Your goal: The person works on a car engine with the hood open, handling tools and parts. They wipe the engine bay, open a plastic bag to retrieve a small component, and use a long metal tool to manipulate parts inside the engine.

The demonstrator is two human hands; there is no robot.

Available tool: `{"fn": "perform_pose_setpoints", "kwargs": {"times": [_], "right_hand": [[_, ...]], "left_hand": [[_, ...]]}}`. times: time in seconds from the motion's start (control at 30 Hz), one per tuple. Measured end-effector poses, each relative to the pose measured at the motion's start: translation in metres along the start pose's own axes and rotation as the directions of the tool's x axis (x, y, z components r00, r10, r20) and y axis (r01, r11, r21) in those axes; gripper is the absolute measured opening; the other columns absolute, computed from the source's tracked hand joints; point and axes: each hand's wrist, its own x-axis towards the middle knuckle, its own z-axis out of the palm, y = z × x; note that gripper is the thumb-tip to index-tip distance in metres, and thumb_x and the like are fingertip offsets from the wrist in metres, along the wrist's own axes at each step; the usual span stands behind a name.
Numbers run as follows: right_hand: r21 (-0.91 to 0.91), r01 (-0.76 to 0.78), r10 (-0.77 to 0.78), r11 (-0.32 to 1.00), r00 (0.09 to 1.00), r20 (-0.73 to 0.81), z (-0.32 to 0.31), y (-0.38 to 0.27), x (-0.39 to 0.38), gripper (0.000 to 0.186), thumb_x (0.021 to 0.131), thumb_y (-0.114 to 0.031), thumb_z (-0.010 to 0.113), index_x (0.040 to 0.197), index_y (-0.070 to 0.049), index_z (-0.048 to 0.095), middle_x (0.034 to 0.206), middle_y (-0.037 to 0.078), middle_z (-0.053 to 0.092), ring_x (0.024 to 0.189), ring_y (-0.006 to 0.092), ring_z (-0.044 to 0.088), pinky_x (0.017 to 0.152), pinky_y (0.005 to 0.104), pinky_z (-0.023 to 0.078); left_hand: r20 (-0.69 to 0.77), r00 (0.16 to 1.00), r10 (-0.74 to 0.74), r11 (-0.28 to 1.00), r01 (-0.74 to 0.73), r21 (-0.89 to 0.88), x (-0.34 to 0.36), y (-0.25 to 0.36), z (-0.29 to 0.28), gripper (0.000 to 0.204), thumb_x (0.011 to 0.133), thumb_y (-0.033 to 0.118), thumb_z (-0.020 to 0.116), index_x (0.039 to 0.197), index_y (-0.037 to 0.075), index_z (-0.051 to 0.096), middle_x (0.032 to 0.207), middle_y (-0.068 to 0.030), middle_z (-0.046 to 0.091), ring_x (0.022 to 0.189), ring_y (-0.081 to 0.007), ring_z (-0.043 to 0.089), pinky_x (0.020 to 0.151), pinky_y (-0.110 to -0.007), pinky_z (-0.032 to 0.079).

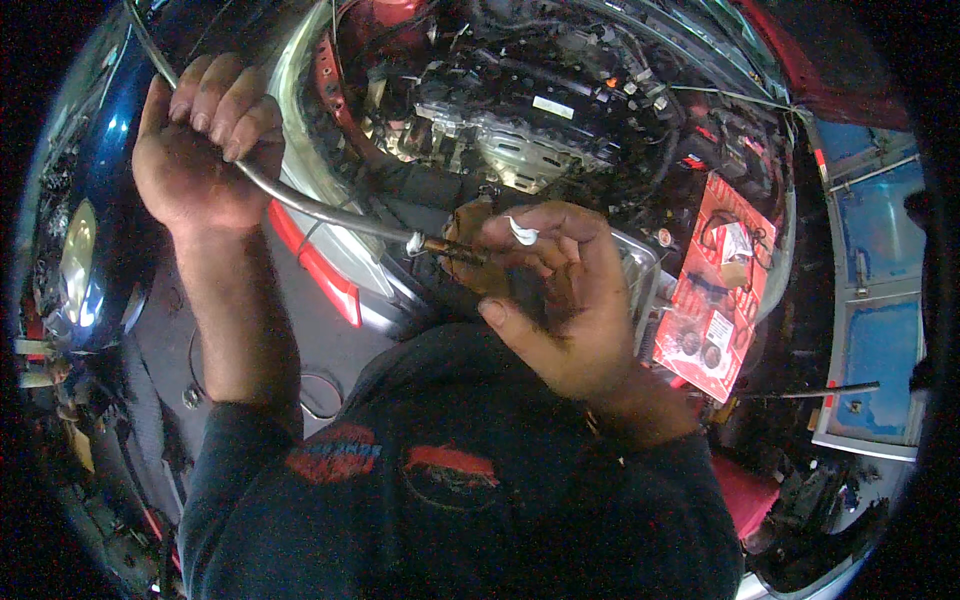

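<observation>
My left hand (212, 150) is raised at the left, its fingers curled round a long grey hose (320, 208). From that hand the hose slopes down to the right and ends in a narrow copper-brown tip (440, 246). A white dab sits where the tip meets the hose. Beside the tip is my right hand (565, 290), palm turned up, fingers half bent and thumb apart. A crescent-shaped white smear (523, 232), like paste, lies on one of its fingers. I cannot tell whether its fingertips touch the tip; a dark brown patch there is unclear.
An open engine bay (520, 110) lies ahead, with red bodywork around it. At right, a red-and-white package (715, 290) with small parts rests on the car's edge. Blue panels (880, 230) stand farther right. A dark blue car (100, 190) is at left.
</observation>
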Motion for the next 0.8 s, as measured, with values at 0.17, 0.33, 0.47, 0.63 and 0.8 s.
{"fn": "perform_pose_setpoints", "kwargs": {"times": [0.17,0.33,0.47,0.63,0.8], "right_hand": [[0.071,-0.122,0.116,0.990,0.990,0.075,0.000,-0.011,-0.001,0.058,0.076,0.007,0.063,0.126,-0.004,0.036,0.120,0.013,0.047,0.117,0.0236,0.049,0.101,0.0403,0.039],[0.018,-0.126,0.123,0.992,0.985,0.120,-0.003,-0.020,0.004,0.054,0.077,0.005,0.060,0.126,-0.002,0.039,0.121,0.014,0.046,0.119,0.0239,0.047,0.101,0.0390,0.037],[-0.130,-0.051,0.081,0.990,0.968,0.239,-0.006,-0.019,0.010,0.056,0.076,0.004,0.060,0.127,0.000,0.039,0.124,0.014,0.044,0.121,0.0248,0.045,0.103,0.0393,0.036],[-0.116,0.012,0.013,0.993,0.978,0.210,0.000,-0.016,0.009,0.056,0.075,0.001,0.062,0.127,-0.002,0.043,0.115,0.013,0.047,0.111,0.0227,0.049,0.096,0.0355,0.041],[0.061,-0.176,0.169,0.982,0.980,0.104,0.006,-0.020,0.006,0.059,0.078,0.008,0.061,0.132,0.001,0.035,0.122,0.014,0.047,0.114,0.0235,0.052,0.096,0.0374,0.045]], "left_hand": [[0.153,0.987,-0.048,0.999,0.051,-0.013,-0.001,0.000,-0.005,0.039,0.095,0.037,0.028,0.066,0.013,0.037,0.061,0.0008,0.032,0.053,-0.0126,0.031,0.044,-0.026,0.028],[0.161,0.986,-0.031,0.998,0.023,0.054,-0.005,0.007,0.003,0.038,0.095,0.037,0.029,0.066,0.014,0.036,0.062,0.0013,0.033,0.054,-0.0122,0.031,0.044,-0.026,0.028],[0.208,0.978,-0.024,0.998,0.013,0.057,-0.006,0.006,0.008,0.038,0.095,0.037,0.030,0.066,0.014,0.037,0.062,0.0012,0.033,0.054,-0.0122,0.031,0.045,-0.027,0.028],[0.132,0.990,0.040,0.989,-0.057,0.135,-0.011,0.002,0.009,0.032,0.096,0.031,0.037,0.070,0.013,0.037,0.063,0.0009,0.033,0.052,-0.0116,0.029,0.042,-0.025,0.027],[0.072,0.996,0.048,0.996,-0.053,0.072,-0.010,0.008,0.003,0.032,0.096,0.031,0.035,0.070,0.012,0.038,0.063,0.0005,0.033,0.053,-0.0121,0.030,0.042,-0.025,0.027]]}}
